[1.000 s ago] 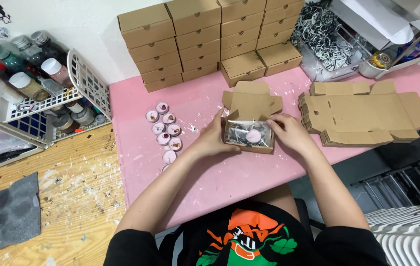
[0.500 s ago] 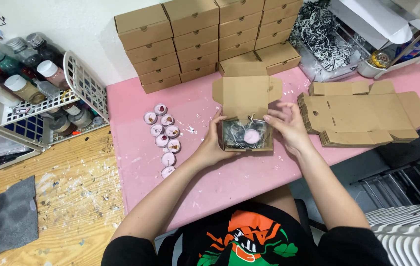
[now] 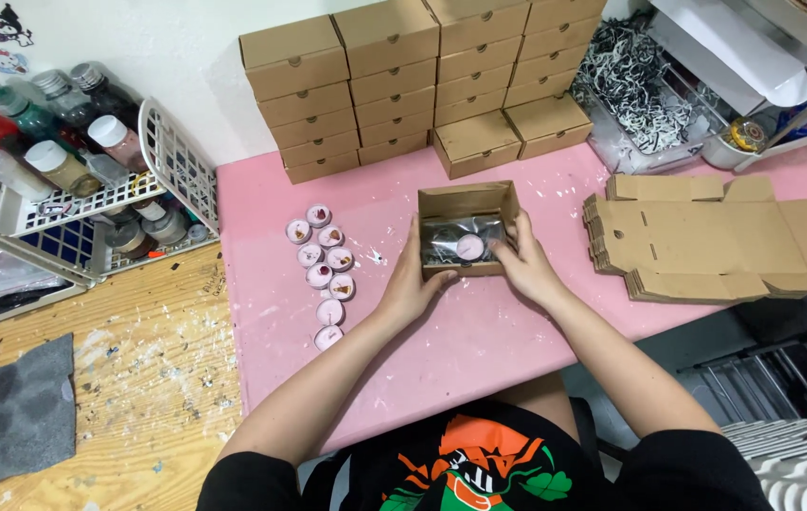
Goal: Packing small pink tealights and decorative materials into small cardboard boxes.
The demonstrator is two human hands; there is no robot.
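A small brown cardboard box point(image 3: 465, 202) sits on the pink table point(image 3: 479, 341), its lid raised toward the wall. Inside lie black-and-white shredded paper and a small round pink candle point(image 3: 470, 247). My left hand point(image 3: 413, 284) grips the box's left side and front corner. My right hand point(image 3: 524, 262) holds its right side, fingers curled over the rim.
Several small pink candles point(image 3: 324, 265) lie left of the box. Closed brown boxes point(image 3: 403, 85) are stacked against the wall. A pile of flat unfolded boxes point(image 3: 706, 241) lies at right. A tub of shredded paper point(image 3: 635, 80) stands behind it. A white wire basket point(image 3: 62, 189) with bottles is at left.
The box lid, standing tall half a second ago, has been folded down lower over the box. Both hands stayed on the box's sides.
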